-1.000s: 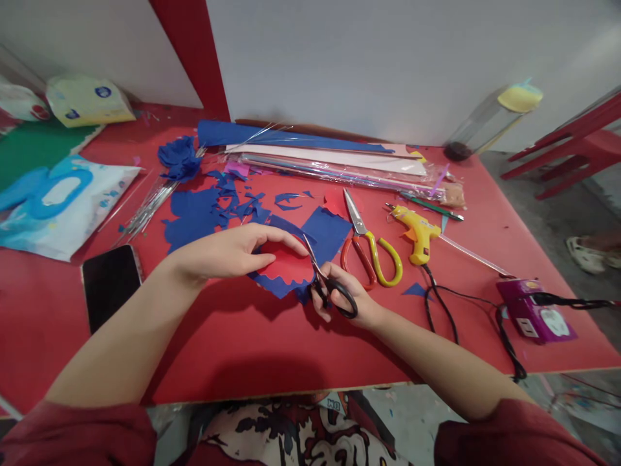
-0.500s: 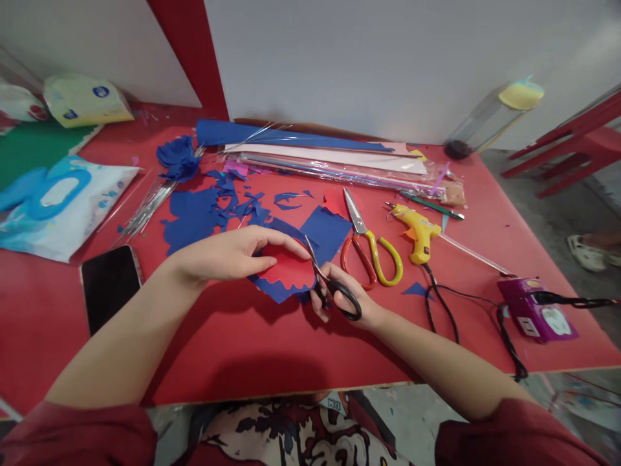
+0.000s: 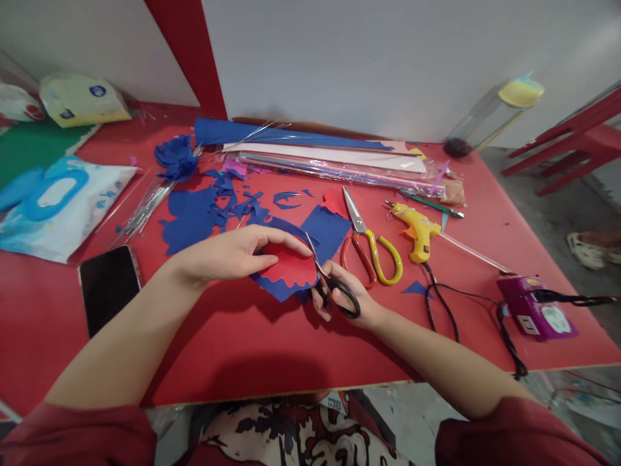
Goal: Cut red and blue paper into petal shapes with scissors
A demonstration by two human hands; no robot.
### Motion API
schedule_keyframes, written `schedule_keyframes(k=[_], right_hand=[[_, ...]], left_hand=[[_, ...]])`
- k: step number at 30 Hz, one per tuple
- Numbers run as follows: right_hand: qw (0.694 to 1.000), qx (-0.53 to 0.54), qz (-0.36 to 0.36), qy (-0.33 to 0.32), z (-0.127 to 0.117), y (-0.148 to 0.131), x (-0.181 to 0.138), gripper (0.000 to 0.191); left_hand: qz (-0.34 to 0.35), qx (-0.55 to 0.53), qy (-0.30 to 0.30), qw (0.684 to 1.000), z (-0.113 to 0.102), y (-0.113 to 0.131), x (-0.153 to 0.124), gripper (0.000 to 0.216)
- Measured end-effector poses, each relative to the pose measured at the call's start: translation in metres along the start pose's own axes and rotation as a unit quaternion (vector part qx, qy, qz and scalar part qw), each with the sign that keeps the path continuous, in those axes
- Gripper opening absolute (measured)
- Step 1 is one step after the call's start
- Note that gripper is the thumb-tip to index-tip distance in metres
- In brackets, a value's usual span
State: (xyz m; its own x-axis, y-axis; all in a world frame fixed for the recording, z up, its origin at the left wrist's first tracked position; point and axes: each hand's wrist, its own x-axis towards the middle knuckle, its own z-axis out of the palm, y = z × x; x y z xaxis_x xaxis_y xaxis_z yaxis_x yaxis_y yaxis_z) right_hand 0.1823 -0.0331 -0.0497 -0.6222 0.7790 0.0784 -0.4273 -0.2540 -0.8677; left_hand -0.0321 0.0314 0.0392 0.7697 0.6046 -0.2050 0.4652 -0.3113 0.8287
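Note:
My left hand [image 3: 242,254] pinches a red scalloped paper piece [image 3: 290,264] lying over a sheet of blue paper [image 3: 282,290], thumb on top. Around the handles of black-handled scissors [image 3: 345,299] my right hand [image 3: 356,285] is closed. The scissors' blades point up and to the left, at the right edge of the red and blue layers, close to my left fingertips. Part of the blue sheet is hidden under my left hand. Just beyond lies another blue sheet [image 3: 326,228] on the red table [image 3: 272,362].
Larger scissors [image 3: 359,223] with red and yellow handles lie behind my right hand. Further right are a yellow glue gun [image 3: 418,233], its cord and a purple box [image 3: 536,309]. Left are a phone [image 3: 109,285], wires [image 3: 145,217], a blue paper flower [image 3: 175,158] and a wipes pack [image 3: 63,207].
The layered paper and the scissors' blades have shifted very slightly to the right. Both hands keep their grips, and the other things on the table stay in place.

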Motion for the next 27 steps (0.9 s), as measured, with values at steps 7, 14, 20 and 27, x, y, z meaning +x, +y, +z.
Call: schedule_keyframes(k=[7, 14, 20, 27], right_hand=[[1.000, 0.002, -0.005, -0.001, -0.0020, 0.0036, -0.0009, 0.034], [1.000, -0.008, -0.007, -0.001, -0.0012, 0.0003, -0.0002, 0.035], [1.000, -0.004, -0.005, -0.001, -0.0014, 0.0021, -0.0011, 0.034], [1.000, -0.003, -0.008, -0.008, -0.0020, 0.0022, -0.0011, 0.033]], left_hand=[[0.008, 0.015, -0.005, 1.000, -0.0012, 0.0005, -0.0007, 0.039], [0.033, 0.004, -0.014, 0.999, -0.0003, -0.0004, 0.0003, 0.038], [0.024, 0.007, -0.013, 1.000, -0.0002, 0.0006, 0.0001, 0.040], [0.027, 0.010, -0.021, 0.999, -0.0012, -0.0041, -0.0011, 0.041]])
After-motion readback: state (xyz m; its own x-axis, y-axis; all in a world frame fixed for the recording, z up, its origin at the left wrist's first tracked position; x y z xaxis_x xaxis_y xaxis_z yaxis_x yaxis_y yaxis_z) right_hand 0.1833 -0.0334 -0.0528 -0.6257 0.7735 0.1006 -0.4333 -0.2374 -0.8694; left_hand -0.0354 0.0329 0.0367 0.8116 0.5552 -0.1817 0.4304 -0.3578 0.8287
